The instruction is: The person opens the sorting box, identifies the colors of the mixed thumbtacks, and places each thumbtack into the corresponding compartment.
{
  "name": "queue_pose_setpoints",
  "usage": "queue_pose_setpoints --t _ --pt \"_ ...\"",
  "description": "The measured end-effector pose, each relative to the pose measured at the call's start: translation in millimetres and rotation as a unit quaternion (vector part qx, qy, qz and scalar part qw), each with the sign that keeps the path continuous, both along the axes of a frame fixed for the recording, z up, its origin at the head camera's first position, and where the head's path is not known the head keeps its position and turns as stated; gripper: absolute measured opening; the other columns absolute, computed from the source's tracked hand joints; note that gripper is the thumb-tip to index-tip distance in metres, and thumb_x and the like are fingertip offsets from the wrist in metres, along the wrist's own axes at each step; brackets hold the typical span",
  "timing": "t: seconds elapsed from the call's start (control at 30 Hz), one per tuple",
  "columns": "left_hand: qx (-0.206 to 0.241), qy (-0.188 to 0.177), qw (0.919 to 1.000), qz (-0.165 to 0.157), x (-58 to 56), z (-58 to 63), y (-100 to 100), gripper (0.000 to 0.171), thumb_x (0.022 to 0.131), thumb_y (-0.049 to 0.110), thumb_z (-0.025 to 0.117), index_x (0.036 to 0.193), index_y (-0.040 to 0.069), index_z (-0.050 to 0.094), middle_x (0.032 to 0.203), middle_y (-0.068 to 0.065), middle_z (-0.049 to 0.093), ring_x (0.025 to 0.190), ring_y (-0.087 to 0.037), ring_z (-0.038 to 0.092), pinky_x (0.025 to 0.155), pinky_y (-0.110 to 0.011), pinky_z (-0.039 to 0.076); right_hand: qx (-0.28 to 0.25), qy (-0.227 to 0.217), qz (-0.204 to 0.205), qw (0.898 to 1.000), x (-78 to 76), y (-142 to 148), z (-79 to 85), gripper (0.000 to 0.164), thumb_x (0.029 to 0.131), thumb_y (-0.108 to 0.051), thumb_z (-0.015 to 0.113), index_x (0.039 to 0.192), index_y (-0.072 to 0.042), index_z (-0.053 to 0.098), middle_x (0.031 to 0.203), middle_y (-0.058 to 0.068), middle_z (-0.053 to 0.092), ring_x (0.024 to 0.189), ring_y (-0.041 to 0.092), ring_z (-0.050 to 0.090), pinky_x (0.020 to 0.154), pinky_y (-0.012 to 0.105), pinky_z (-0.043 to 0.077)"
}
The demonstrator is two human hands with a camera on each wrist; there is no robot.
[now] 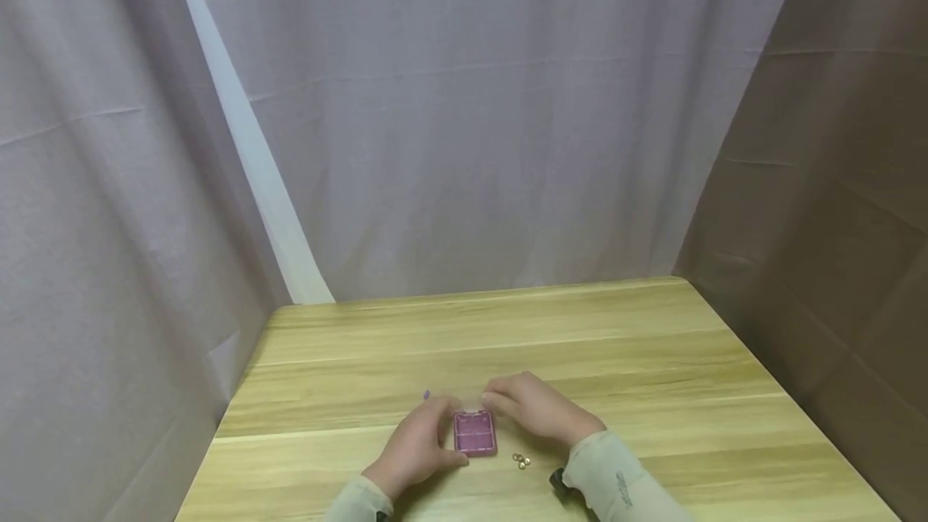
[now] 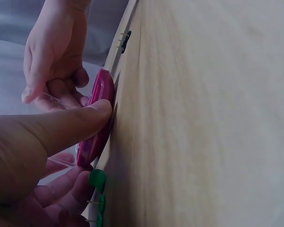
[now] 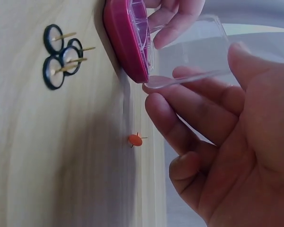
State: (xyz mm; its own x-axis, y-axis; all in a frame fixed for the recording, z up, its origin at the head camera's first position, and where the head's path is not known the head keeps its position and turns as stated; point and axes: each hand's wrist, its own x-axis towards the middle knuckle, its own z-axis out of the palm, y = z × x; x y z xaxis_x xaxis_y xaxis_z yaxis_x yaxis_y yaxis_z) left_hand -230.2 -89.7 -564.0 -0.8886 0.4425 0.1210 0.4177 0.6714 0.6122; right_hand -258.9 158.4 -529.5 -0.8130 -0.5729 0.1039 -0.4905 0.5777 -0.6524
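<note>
A small magenta box (image 1: 474, 453) with a clear, hinged-looking lid (image 3: 199, 49) lies on the table in front of me. My left hand (image 1: 415, 443) grips the box from its left side, the thumb (image 2: 80, 124) pressed along the near wall and the fingers round the far side. Tipped up from the box, the lid is pinched at its edge by my right hand (image 1: 540, 409), thumb on one face and fingers below. Several dark-rimmed thumbtacks (image 3: 53, 71) lie points up to the right of the box. An orange thumbtack (image 3: 135, 140) lies near the right fingers.
Several green thumbtacks (image 2: 97, 179) sit by the left fingers. A small purple piece (image 1: 426, 395) lies beyond the left hand. The wooden table (image 1: 348, 361) is bordered by grey curtains (image 1: 471, 143) at the back and sides.
</note>
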Motion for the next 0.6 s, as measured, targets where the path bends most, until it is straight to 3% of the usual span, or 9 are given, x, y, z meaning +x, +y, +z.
queue_pose_setpoints --t 0.2,0.43,0.6 --pt "-0.001 -0.007 1.0 0.0 -0.8 2.3 0 0.079 0.06 0.035 0.09 0.129 0.017 0.058 0.09 0.008 0.061 0.074 -0.007 0.05 0.068 -0.033 0.049 0.002 0.0 -0.018 1.0 -5.5 -3 -2.7 0.046 0.102 -0.054 0.035 0.092 -0.024 0.069 0.084 -0.004 0.071 0.079 0.013 0.065 0.077 0.037 0.055" --pt "0.001 -0.015 0.9999 0.006 -1.0 1.0 0 0.08 0.059 0.034 0.09 0.13 0.017 0.057 0.088 0.007 0.06 0.073 -0.008 0.05 0.068 -0.035 0.049 0.002 0.011 -0.029 1.0 -6.0 -5 -5.4 0.049 0.102 -0.054 0.034 0.097 -0.022 0.07 0.087 -0.005 0.073 0.082 0.008 0.064 0.081 0.041 0.055" --pt "-0.006 -0.007 0.9999 0.012 -0.2 -0.6 1 0.081 0.058 0.037 0.09 0.129 0.017 0.057 0.106 0.003 0.065 0.09 -0.014 0.057 0.085 -0.047 0.053 -0.001 0.008 -0.051 0.999 -4.4 -6 -10.5 0.046 0.102 -0.052 0.035 0.097 -0.023 0.07 0.087 -0.007 0.072 0.08 0.006 0.062 0.081 0.043 0.055"
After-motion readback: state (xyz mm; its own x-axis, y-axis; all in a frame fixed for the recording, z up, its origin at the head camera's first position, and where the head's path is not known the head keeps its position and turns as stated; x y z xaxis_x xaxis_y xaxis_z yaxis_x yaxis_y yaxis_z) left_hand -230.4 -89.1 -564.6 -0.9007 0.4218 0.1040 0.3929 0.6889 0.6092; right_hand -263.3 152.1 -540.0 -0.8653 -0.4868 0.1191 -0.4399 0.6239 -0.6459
